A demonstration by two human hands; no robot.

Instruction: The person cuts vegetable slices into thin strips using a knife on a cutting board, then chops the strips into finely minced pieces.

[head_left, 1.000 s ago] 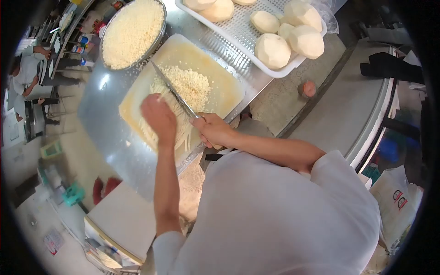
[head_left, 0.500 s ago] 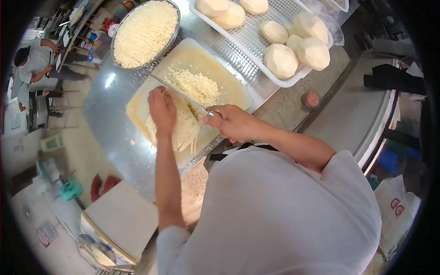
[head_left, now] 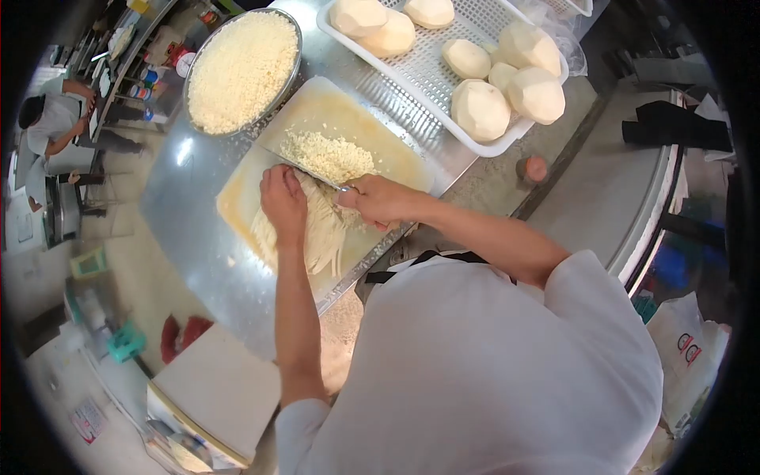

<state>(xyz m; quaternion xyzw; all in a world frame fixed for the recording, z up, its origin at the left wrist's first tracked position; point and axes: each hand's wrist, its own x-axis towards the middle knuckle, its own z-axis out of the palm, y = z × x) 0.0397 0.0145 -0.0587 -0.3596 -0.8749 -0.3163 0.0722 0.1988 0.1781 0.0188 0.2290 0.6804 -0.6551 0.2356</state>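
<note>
On the yellowish cutting board (head_left: 392, 142), my right hand (head_left: 378, 200) grips a knife (head_left: 305, 169) by its handle. The blade slants up and left across the board. My left hand (head_left: 283, 198) rests with curled fingers on pale, thin strips (head_left: 321, 237), close beside the blade. Finely chopped pale pieces (head_left: 328, 156) lie in a heap on the far side of the knife. A metal bowl (head_left: 297, 75) heaped with similar pieces stands beyond the board.
A white perforated tray (head_left: 427, 95) with several peeled, pale vegetables (head_left: 480, 109) sits at the table's far right. The metal table (head_left: 178, 206) extends left. Another person (head_left: 59, 123) stands at a counter on the left. A plastic bag (head_left: 681, 356) is at right.
My left hand has come down onto the strips and now lies next to the blade. The knife has shifted slightly and sits lower over the board.
</note>
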